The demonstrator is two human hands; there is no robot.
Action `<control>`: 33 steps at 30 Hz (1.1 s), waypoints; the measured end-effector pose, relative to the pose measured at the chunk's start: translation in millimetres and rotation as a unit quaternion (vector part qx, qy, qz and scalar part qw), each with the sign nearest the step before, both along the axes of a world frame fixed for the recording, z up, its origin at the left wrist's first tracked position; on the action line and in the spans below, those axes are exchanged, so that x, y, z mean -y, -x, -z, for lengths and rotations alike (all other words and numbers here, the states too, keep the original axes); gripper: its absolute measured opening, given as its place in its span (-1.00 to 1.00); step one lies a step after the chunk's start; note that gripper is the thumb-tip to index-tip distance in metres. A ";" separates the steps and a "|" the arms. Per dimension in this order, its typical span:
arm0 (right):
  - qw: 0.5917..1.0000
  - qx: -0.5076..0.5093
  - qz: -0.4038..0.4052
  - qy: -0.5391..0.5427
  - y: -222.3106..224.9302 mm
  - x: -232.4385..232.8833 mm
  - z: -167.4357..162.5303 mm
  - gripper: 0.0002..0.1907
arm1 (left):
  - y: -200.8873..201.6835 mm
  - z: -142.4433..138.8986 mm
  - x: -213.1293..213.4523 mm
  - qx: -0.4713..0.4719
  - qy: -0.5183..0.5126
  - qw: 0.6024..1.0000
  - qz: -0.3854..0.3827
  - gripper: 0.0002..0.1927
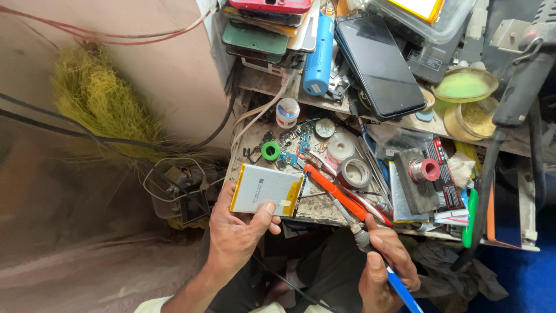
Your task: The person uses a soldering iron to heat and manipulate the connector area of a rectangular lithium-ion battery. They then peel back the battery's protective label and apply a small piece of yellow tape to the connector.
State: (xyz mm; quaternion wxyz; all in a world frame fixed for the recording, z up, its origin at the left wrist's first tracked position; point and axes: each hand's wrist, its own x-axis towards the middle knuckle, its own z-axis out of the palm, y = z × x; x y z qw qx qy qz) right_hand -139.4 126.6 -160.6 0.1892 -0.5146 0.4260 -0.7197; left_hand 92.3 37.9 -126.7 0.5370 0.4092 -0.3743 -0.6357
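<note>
My left hand (234,232) grips a flat white phone battery with yellow edges (266,189), thumb on its lower edge, held over the left end of a cluttered small workbench (315,210). My right hand (387,268) holds a soldering iron with a blue handle (365,239); its metal tip points up and left toward the battery's right edge, near an orange-handled tool (336,190). A small circuit board (298,145) lies just beyond the battery.
Tape rolls (354,172), a green ring (270,151), a solder spool (425,170) and a small white tub (288,110) crowd the bench. A black phone (379,64), stacked phones (267,29) and a blue cylinder (318,55) lie behind. A straw broom (98,98) and cables lie at left.
</note>
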 end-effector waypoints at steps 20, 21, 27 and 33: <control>0.978 -0.189 0.075 -0.041 -21.6 -9.9 -51.3 -0.69 | -8.3 -12.7 -17.0 -0.100 -0.055 0.993 0.035 -0.68; 0.976 -0.196 0.078 -0.049 -22.8 -11.4 -52.6 -0.69 | -8.8 -11.4 -19.5 -0.104 -0.050 0.993 0.036 -0.69; 0.985 -0.155 0.039 -0.071 -27.0 -18.7 -52.0 -0.77 | -13.3 -10.6 -36.2 -0.159 -0.049 0.986 0.034 -0.72; 0.991 -0.085 0.037 -0.098 -52.9 -17.6 -38.2 -0.69 | -11.3 -19.8 -43.5 -0.198 -0.043 0.979 0.037 -0.70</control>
